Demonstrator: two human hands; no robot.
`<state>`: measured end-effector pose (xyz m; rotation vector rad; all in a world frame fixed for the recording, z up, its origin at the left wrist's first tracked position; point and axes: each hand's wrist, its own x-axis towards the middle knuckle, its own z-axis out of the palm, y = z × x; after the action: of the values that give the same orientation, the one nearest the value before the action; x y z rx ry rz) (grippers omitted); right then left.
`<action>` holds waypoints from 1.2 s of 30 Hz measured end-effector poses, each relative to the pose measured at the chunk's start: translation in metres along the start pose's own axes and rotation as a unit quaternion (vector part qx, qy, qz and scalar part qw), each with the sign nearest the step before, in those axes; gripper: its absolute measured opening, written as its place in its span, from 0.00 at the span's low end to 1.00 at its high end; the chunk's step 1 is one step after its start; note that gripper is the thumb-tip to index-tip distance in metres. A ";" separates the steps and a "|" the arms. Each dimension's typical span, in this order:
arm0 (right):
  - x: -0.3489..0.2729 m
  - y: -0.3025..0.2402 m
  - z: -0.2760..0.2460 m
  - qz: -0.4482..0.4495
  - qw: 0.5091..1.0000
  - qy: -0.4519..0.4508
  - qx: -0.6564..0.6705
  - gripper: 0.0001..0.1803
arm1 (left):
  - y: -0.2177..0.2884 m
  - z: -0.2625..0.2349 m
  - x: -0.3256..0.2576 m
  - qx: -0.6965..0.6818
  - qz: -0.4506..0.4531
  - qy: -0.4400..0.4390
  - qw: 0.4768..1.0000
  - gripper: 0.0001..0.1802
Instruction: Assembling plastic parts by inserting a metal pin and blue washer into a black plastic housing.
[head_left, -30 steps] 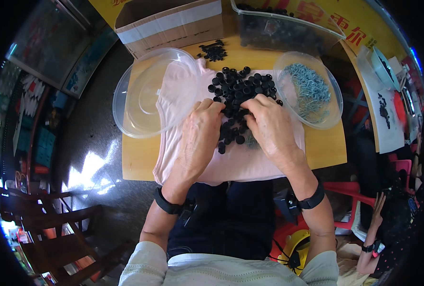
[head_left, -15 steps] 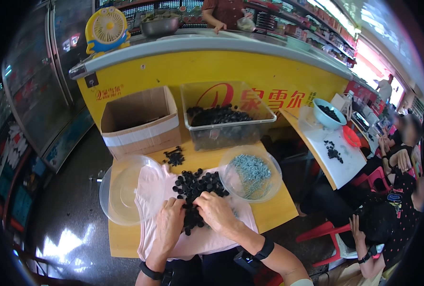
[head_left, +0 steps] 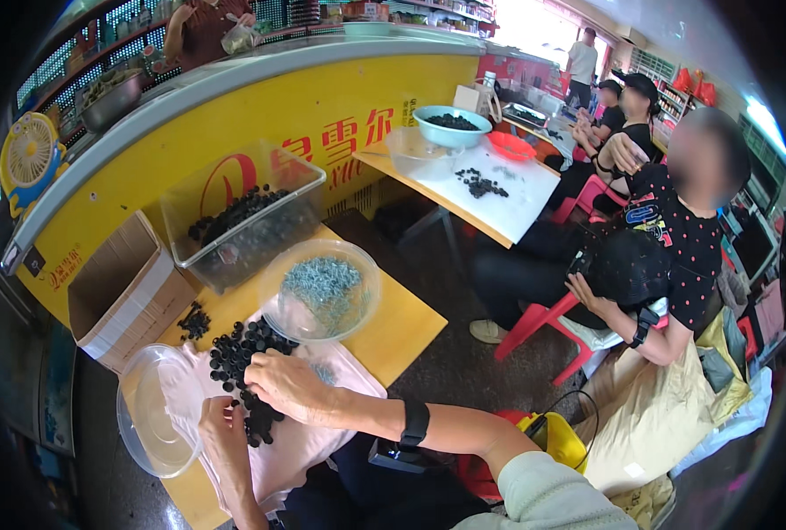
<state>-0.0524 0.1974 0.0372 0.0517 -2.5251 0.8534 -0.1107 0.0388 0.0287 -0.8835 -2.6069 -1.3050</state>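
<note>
A heap of small round black caps (head_left: 234, 358) lies on a pale pink cloth (head_left: 326, 424) over the wooden table. At the near left edge of this heap is my left hand (head_left: 223, 435), fingertips pinched together next to a black cap; whether it grips that cap is unclear. My right hand (head_left: 291, 386) reaches over the heap from the right, fingers curled and pressed together, with whatever they hold hidden. Beyond it stands a clear round bowl (head_left: 371, 305) of bluish-grey screws. Left of my left hand sits a clear plastic bowl (head_left: 136, 442). Thin black pieces (head_left: 195, 321) form a small pile behind.
A cardboard box (head_left: 141, 305) and a clear bin (head_left: 260, 221) of black parts stand at the table's far side, before a yellow counter (head_left: 322, 97). On the right, a person (head_left: 675, 247) sits by a second table (head_left: 508, 221) with a light-blue basin (head_left: 452, 132).
The view has swung to the right, so the table now appears further left and more of the seated people shows. Both my hands stay at the black heap, fingers closed.
</note>
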 end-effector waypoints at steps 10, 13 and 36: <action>-0.033 -0.030 -0.012 0.129 0.868 -0.106 0.468 0.14 | 0.043 -0.019 -0.050 -0.062 0.080 0.049 0.994 0.10; -0.044 -0.036 -0.023 0.209 0.753 -0.118 0.613 0.15 | 0.039 -0.017 -0.059 -0.097 0.099 0.081 0.987 0.11; -0.095 -0.035 -0.041 0.334 0.675 -0.078 0.653 0.13 | 0.039 0.004 -0.090 -0.438 -0.025 -0.050 0.897 0.26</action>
<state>0.0554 0.1828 0.0433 -0.3731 -1.4170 2.8449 -0.0147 0.0190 0.0243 -0.9674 -2.0337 -2.5707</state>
